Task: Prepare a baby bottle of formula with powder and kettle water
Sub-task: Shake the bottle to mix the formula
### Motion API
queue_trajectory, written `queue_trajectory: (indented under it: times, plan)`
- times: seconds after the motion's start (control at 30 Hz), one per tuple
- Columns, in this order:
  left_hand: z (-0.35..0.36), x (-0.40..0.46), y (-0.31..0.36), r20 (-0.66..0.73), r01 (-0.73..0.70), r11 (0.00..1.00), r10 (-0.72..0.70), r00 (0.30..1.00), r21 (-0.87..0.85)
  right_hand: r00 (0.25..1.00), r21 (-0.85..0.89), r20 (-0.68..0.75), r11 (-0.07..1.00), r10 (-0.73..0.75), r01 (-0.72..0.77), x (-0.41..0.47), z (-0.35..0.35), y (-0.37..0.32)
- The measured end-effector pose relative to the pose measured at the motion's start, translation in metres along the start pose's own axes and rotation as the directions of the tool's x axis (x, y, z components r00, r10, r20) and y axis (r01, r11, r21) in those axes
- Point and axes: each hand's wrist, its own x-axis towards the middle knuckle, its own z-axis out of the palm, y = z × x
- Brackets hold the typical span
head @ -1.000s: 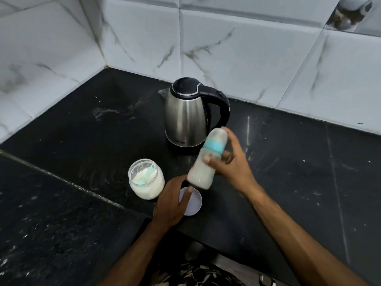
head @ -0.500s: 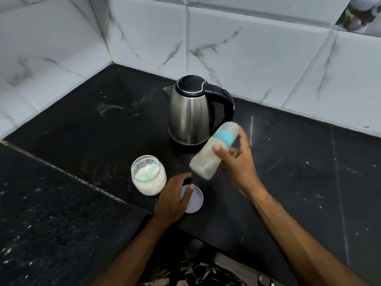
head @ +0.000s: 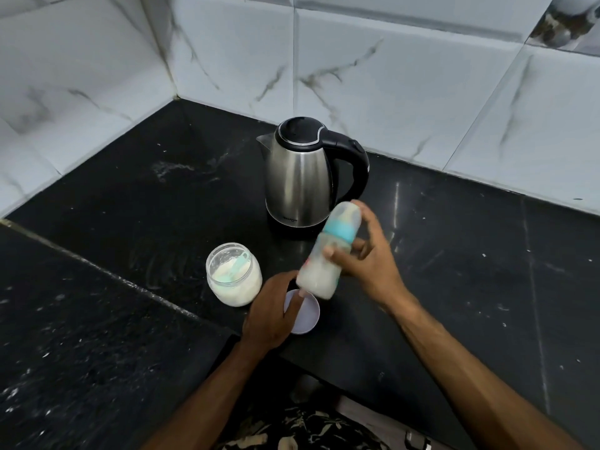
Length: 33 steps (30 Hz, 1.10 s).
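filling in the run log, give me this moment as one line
stage: mixing | right hand: holds capped milky baby bottle tilted | left hand: on round lilac lid | open glass powder jar: on counter

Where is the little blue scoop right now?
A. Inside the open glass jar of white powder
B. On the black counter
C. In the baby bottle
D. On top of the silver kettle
A: the light-blue plastic scoop lies in the white powder inside the open clear glass jar, left of the steel kettle.
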Motion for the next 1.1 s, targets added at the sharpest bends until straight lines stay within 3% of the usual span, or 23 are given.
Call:
queue_trajectory:
  times: [0.07, 0.1, 0.17, 0.27, 0.3, 0.4, 0.47, 0.6, 0.63, 0.73, 0.8, 0.93, 0.97, 1.1]
  plan:
    - [0.001, 0.0, 0.002, -0.02, 0.001, 1.0, 0.0, 1.0, 0.013, 0.976, 0.143, -0.219, 0.989, 0.001, 0.031, 0.011, -0.009, -0.006]
    - [0.0, 0.001, 0.003, -0.021, 0.006, 1.0, -0.006, 1.0, 0.015, 0.966, 0.173, -0.259, 0.984, 0.001, 0.045, 0.014, -0.012, -0.006]
    - [0.0, 0.0, 0.003, -0.025, 0.012, 1.0, -0.011, 1.0, 0.021, 0.983, 0.118, -0.181, 0.993, 0.013, 0.009, 0.01, -0.011, -0.001]
    - [-0.001, -0.002, 0.001, 0.016, 0.001, 1.0, -0.001, 1.0, -0.023, 0.994, -0.078, 0.099, 0.997, 0.035, -0.027, -0.001, -0.004, 0.009]
    - [-0.001, -0.001, 0.001, 0.02, -0.001, 1.0, 0.001, 1.0, -0.024, 0.995, -0.078, 0.097, 0.997, 0.015, -0.008, 0.001, -0.005, 0.008]
    - [0.001, 0.0, 0.001, -0.028, 0.007, 1.0, -0.007, 1.0, 0.015, 0.984, 0.107, -0.179, 0.994, 0.007, 0.013, 0.012, -0.01, -0.004]
    - [0.001, 0.001, 0.002, -0.03, 0.014, 1.0, -0.013, 0.999, 0.021, 0.972, 0.164, -0.235, 0.986, 0.022, 0.018, 0.011, -0.01, -0.004]
    - [-0.001, 0.0, 0.002, -0.026, -0.024, 1.0, 0.024, 0.999, 0.002, 0.995, -0.041, 0.079, 0.998, 0.058, -0.055, -0.007, 0.0, 0.009]
    - [-0.001, 0.0, 0.001, -0.016, -0.027, 1.0, 0.028, 0.999, 0.007, 0.995, -0.053, 0.091, 0.998, 0.047, -0.042, -0.006, 0.0, 0.008]
    - [0.001, 0.001, 0.0, -0.026, -0.015, 0.999, 0.016, 1.0, 0.042, 0.981, 0.112, -0.193, 0.994, 0.024, -0.002, 0.007, -0.004, -0.003]
    - [0.001, 0.001, 0.001, -0.031, -0.006, 0.999, 0.007, 0.999, 0.037, 0.965, 0.176, -0.26, 0.984, 0.025, 0.022, 0.011, -0.006, -0.006]
    - [0.002, -0.003, -0.002, -0.045, 0.001, 1.0, -0.001, 0.999, 0.009, 0.996, -0.038, 0.079, 0.998, 0.051, -0.048, -0.006, 0.004, 0.005]
    - [0.001, -0.002, -0.002, -0.042, -0.004, 1.0, 0.004, 0.999, -0.001, 0.994, -0.062, 0.106, 0.998, 0.039, -0.032, -0.005, 0.004, 0.005]
    - [0.004, 0.0, -0.002, -0.046, -0.021, 1.0, 0.022, 0.999, 0.022, 0.977, 0.172, -0.21, 0.985, 0.044, -0.007, 0.009, 0.0, -0.007]
